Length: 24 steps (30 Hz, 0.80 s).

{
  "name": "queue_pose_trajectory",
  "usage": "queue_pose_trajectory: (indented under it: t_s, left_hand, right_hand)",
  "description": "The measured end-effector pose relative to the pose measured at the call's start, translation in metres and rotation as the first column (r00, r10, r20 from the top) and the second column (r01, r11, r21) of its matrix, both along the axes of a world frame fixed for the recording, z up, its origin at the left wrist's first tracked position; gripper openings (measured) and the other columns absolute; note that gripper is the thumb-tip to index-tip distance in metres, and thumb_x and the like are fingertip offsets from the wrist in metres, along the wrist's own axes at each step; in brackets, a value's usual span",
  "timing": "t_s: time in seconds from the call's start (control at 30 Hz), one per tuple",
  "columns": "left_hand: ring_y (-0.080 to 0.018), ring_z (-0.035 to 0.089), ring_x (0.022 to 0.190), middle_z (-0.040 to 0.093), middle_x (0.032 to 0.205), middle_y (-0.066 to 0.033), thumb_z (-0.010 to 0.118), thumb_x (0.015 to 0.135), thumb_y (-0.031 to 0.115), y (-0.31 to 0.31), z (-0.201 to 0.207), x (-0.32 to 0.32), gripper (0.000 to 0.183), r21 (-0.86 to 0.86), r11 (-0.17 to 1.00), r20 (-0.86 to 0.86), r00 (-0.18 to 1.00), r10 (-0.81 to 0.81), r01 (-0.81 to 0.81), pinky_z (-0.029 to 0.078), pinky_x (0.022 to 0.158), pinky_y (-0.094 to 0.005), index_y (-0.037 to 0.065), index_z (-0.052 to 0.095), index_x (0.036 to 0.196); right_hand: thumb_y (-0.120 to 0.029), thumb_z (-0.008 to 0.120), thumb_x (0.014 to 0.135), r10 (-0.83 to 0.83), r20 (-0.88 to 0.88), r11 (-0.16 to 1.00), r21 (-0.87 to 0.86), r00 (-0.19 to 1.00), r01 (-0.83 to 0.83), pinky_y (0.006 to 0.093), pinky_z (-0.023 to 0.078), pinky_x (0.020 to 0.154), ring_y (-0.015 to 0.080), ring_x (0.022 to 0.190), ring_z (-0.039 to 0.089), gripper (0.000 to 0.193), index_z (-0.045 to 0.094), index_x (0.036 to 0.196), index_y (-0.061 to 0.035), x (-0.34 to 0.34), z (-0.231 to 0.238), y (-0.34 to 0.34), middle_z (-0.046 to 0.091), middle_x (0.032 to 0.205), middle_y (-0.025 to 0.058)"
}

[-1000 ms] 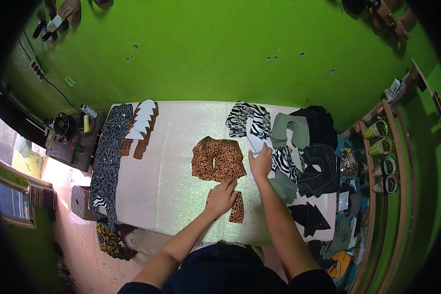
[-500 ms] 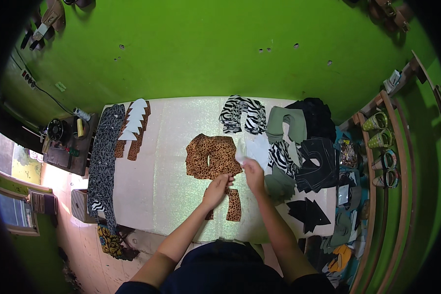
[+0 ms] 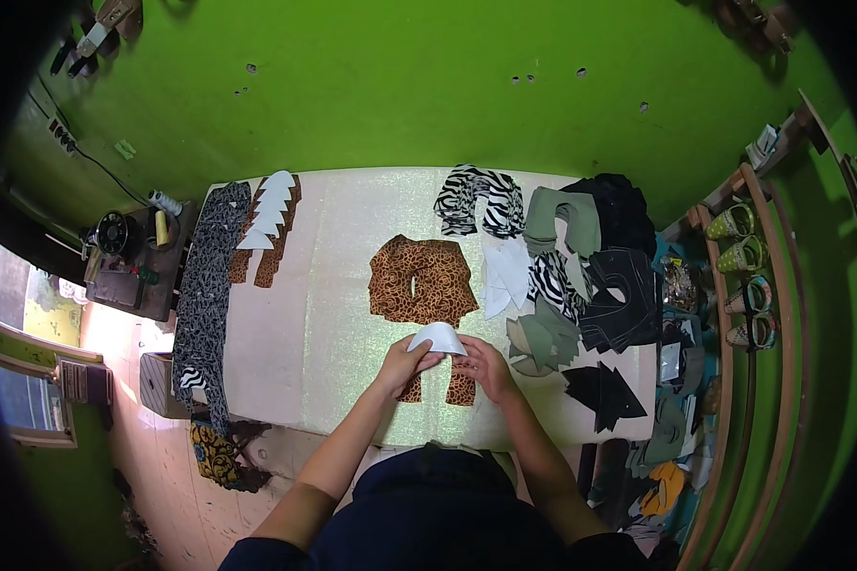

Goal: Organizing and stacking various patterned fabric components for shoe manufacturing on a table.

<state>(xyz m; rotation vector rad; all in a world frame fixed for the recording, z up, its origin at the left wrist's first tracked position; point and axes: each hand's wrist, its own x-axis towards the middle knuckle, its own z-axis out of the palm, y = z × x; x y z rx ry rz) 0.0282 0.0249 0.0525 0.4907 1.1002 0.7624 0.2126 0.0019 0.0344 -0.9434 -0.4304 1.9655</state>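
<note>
Between my left hand and my right hand is a white half-round piece, its curved edge facing away from me. The left thumb lies on top of it, and the right fingers pinch its right end. Below the hands a U-shaped leopard-print piece rests on the table, its upper part covered by the hands and the white piece. Just beyond lies a fanned stack of leopard-print pieces. White pointed pieces sit to the right of that stack.
Zebra-print, olive and black pieces are spread over the table's right side. At the left lie a long row of dark patterned pieces and leopard pieces topped with white ones. A wooden rack holds sandals at the right.
My right hand has brought the white piece from beside the white pile down toward me. My left hand has now taken hold of it too. The view has shifted slightly.
</note>
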Motion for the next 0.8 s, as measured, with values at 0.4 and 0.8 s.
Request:
queue_pose_trajectory:
  t_s: [0.4,0.8]
  left_hand:
    - [-0.0123,0.061,0.065,0.061,0.078,-0.0102,0.053,0.087,0.007,-0.007,-0.018,-0.026,0.017,0.209,0.962,-0.377,0.922,-0.085,0.174,0.051,0.061,-0.0209,-0.007,0.056,0.096]
    - [-0.021,0.056,0.056,0.06,0.065,-0.0123,0.062,0.079,0.018,-0.01,-0.03,-0.029,0.02,0.294,0.878,-0.777,0.63,-0.011,0.377,0.044,0.056,-0.0321,-0.002,0.061,0.083]
  right_hand:
    - [-0.015,0.061,0.083,-0.123,0.794,0.967,0.231,0.596,-0.108,0.0213,0.043,0.06,0.0078,0.064,0.054,0.019,0.062,0.089,0.003,-0.004,-0.018,-0.002,0.061,0.072,0.003]
    - [-0.029,0.067,0.074,-0.163,0.975,0.964,0.19,0.151,-0.186,0.0315,0.045,0.057,0.0218,0.061,0.058,0.028,0.063,0.078,-0.0017,-0.016,-0.019,-0.011,0.061,0.068,0.0102]
